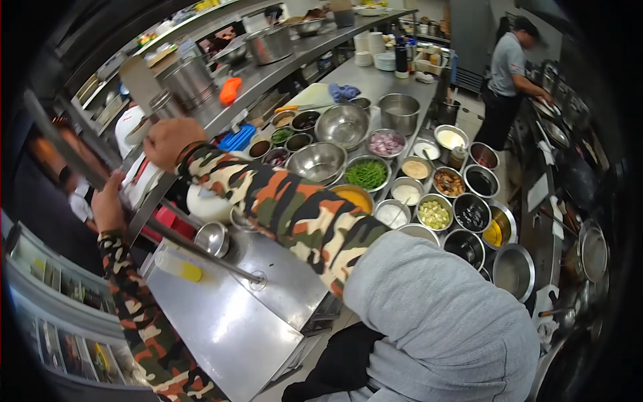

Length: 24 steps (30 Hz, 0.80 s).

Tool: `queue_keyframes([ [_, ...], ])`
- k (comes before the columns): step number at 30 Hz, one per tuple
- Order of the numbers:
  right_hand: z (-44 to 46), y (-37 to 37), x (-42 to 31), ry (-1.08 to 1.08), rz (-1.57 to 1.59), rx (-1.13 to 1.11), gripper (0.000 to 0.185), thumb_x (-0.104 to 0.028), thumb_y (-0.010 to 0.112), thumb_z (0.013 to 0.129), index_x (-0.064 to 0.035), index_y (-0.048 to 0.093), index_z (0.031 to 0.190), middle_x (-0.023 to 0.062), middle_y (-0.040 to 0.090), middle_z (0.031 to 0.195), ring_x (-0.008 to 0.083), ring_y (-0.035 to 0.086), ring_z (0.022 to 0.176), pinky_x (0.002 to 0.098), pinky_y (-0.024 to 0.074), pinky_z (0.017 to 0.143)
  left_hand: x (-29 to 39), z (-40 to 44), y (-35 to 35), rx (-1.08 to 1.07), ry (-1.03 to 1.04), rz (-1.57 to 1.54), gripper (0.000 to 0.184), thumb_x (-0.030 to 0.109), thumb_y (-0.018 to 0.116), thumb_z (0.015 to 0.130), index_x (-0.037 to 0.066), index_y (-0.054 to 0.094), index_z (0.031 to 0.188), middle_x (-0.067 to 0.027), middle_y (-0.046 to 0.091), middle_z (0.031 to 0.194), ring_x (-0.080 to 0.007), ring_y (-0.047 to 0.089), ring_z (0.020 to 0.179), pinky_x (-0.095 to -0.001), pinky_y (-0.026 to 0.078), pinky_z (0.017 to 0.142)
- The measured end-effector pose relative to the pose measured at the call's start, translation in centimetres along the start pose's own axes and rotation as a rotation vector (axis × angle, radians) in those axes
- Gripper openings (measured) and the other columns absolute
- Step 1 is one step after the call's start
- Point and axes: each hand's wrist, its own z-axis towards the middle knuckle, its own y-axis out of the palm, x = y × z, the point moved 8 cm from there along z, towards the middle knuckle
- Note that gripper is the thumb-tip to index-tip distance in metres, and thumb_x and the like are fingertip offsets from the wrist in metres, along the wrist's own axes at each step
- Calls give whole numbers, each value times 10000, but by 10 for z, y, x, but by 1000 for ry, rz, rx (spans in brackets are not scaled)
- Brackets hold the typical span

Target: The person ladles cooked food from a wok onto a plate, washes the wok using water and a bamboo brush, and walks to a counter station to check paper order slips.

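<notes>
My right hand [173, 144] reaches over the upper metal shelf at the left, its fingers curled closed. A small rounded metal vessel [138, 131] shows right beside those fingers; whether they grip it is hidden. Lower down, my left hand [109, 204] is raised by the shelf's edge and the metal post [67, 141]. One digit points upward there, while the other fingers are mostly hidden. Both forearms wear camouflage sleeves. Beyond the right hand stand a tall metal canister [189, 82] and an orange object [230, 91] on the shelf.
Below my arms is a steel counter [228, 321] with a squeeze bottle of yellow liquid [178, 266] and a metal bowl [211, 238]. Many ingredient bowls, including chopped greens [366, 175] and onions [386, 143], fill the right counter. A co-worker [510, 80] stands at the stoves.
</notes>
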Motion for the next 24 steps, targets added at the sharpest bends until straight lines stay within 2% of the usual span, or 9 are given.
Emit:
queue_keyframes([
  [2, 2, -3, -4, -12, -46, -15, 221, -287, 587, 741, -97, 658, 653, 112, 645, 724, 319, 638, 693, 439, 515, 640, -16, 9, -7, 8, 46, 73, 326, 303, 662, 821, -20, 663, 864, -55, 633, 847, -151, 543, 785, -281, 405, 731],
  [3, 2, 0, -2, 0, -38, -68, 223, -289, 588, 738, -93, 664, 663, 114, 645, 726, 321, 640, 693, 442, 514, 640, -39, 27, -19, 5, 246, 289, 346, 325, 667, 820, -16, 672, 876, -46, 613, 825, -141, 527, 770, -290, 406, 723],
  [4, 3, 5, 1, 5, -55, -85, 220, -289, 590, 731, -93, 667, 669, 114, 644, 730, 319, 640, 695, 446, 514, 641, -37, 23, -14, 36, 42, 115, 369, 341, 659, 830, -16, 688, 920, -35, 595, 814, -127, 503, 756, -286, 402, 715],
  [5, 3, 6, 4, 46, -50, -91, 217, -288, 588, 724, -93, 666, 670, 116, 646, 739, 320, 638, 696, 449, 513, 639, -56, 34, -18, 11, 47, 95, 363, 337, 647, 846, -15, 696, 920, -20, 589, 810, -116, 486, 742, -279, 397, 708],
  [9, -1, 3, 3, 29, -41, -36, 224, -270, 582, 714, -65, 649, 652, 114, 634, 709, 314, 631, 686, 435, 508, 620, -53, 28, -6, -25, -129, -261, 286, 278, 620, 883, -3, 670, 867, 16, 561, 774, -91, 483, 691, -250, 374, 644],
  [12, -1, 1, 3, 20, -16, -34, 214, -265, 585, 707, -69, 648, 649, 110, 630, 697, 309, 627, 677, 427, 506, 616, -52, 30, -9, -19, -101, -156, 258, 250, 610, 891, -2, 654, 864, 23, 537, 757, -77, 479, 677, -233, 362, 619],
  [16, -2, -3, 2, 36, -22, -35, 207, -258, 585, 705, -69, 647, 649, 107, 630, 699, 303, 627, 683, 419, 506, 626, -61, 32, -11, 5, -158, -240, 267, 246, 607, 894, -16, 658, 881, 20, 539, 755, -78, 479, 675, -230, 362, 610],
  [18, -2, -2, 1, 28, -23, -25, 201, -251, 583, 707, -69, 647, 650, 105, 632, 707, 298, 628, 695, 412, 506, 635, -67, 38, -12, -85, -150, -190, 373, 331, 609, 892, -27, 685, 963, -5, 597, 835, -100, 529, 769, -243, 404, 712],
  [24, -2, -1, 1, 2, -19, -13, 200, -246, 580, 714, -69, 651, 654, 105, 638, 720, 296, 628, 695, 411, 506, 637, -69, 39, -14, -91, -143, -155, 390, 344, 616, 886, -29, 686, 974, 3, 589, 819, -98, 521, 740, -238, 398, 704],
])
